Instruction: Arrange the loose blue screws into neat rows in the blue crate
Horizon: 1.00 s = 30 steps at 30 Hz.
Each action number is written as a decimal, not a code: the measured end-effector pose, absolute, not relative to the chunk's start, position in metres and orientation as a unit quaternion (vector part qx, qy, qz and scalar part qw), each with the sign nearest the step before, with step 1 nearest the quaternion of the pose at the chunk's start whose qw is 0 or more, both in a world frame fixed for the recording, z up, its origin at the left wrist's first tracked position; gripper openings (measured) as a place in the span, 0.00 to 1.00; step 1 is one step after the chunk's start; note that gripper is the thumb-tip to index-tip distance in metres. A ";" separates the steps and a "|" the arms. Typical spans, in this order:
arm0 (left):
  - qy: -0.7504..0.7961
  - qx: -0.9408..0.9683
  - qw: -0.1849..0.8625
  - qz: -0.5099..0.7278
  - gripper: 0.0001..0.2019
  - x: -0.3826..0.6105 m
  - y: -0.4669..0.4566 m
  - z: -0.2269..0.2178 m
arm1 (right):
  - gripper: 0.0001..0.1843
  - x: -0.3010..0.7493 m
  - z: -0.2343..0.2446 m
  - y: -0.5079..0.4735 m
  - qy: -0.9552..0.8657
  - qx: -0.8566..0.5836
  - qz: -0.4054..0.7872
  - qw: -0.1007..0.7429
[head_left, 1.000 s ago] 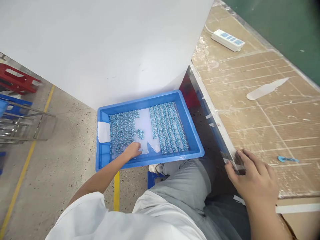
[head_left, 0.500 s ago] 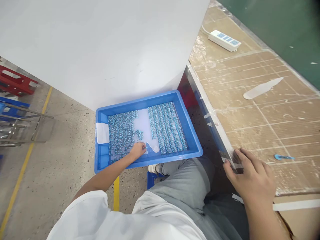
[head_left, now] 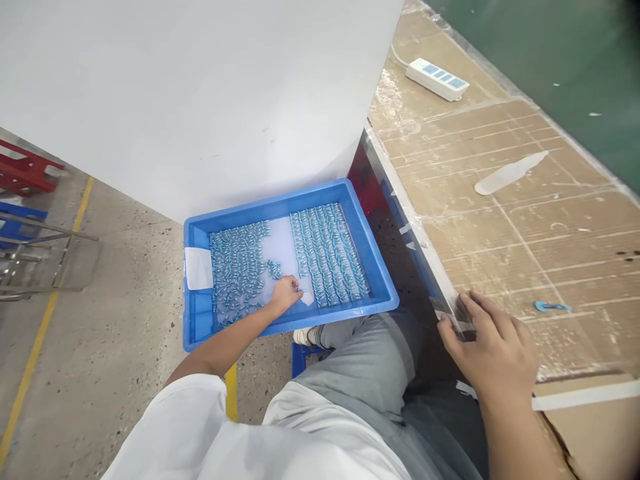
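My left hand (head_left: 287, 293) reaches into a blue plastic tray (head_left: 274, 208), its fingers pinched on a small blue piece (head_left: 301, 291) too tiny to name exactly. Slanting rows of similar small blue pieces (head_left: 327, 247) cover the tray's right side, and denser ones (head_left: 237, 257) its left. Just above my fingers lies a little heap of pieces (head_left: 273, 269) on the bare strip between them. Over the edge of the cardboard-covered table (head_left: 440, 193) rests my right hand (head_left: 495, 350), fingers apart and holding nothing.
A white panel (head_left: 200, 100) rises behind the tray. On the table are a power strip (head_left: 437, 79), a pale flat strip (head_left: 510, 175) and a blue loop-shaped item (head_left: 551, 307). Metal-legged furniture (head_left: 45, 250) and a red stool (head_left: 27, 167) stand at the left.
My left hand has shifted right within the tray, still pinching a small piece, toward the right-hand rows. My right hand stays on the table edge; the whole view has shifted slightly.
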<state>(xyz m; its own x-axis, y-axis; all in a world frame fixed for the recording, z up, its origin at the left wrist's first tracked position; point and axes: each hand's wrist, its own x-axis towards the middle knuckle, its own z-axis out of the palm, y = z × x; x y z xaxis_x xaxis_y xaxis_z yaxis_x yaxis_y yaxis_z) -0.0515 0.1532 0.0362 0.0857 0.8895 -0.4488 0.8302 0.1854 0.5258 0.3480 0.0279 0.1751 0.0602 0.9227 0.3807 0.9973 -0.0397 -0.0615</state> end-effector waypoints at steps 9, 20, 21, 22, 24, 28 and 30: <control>0.682 0.625 0.374 0.066 0.06 -0.047 0.159 0.037 | 0.29 0.347 0.176 0.027 -0.669 -0.717 -0.110 0.159; 0.682 0.625 0.359 0.124 0.11 -0.042 0.161 0.032 | 0.28 0.342 0.183 0.031 -0.669 -0.714 -0.134 0.154; 0.682 0.625 0.359 0.125 0.11 -0.042 0.162 0.033 | 0.28 0.341 0.183 0.031 -0.668 -0.715 -0.133 0.155; 0.683 0.624 0.358 0.126 0.11 -0.042 0.162 0.033 | 0.28 0.341 0.184 0.031 -0.667 -0.716 -0.133 0.156; 0.685 0.624 0.354 0.126 0.11 -0.040 0.162 0.034 | 0.27 0.342 0.183 0.030 -0.668 -0.714 -0.135 0.160; 0.690 0.612 0.364 0.133 0.12 -0.037 0.163 0.044 | 0.27 0.344 0.179 0.030 -0.668 -0.713 -0.135 0.165; 0.689 0.605 0.373 0.141 0.12 -0.037 0.163 0.061 | 0.28 0.343 0.179 0.033 -0.666 -0.715 -0.126 0.171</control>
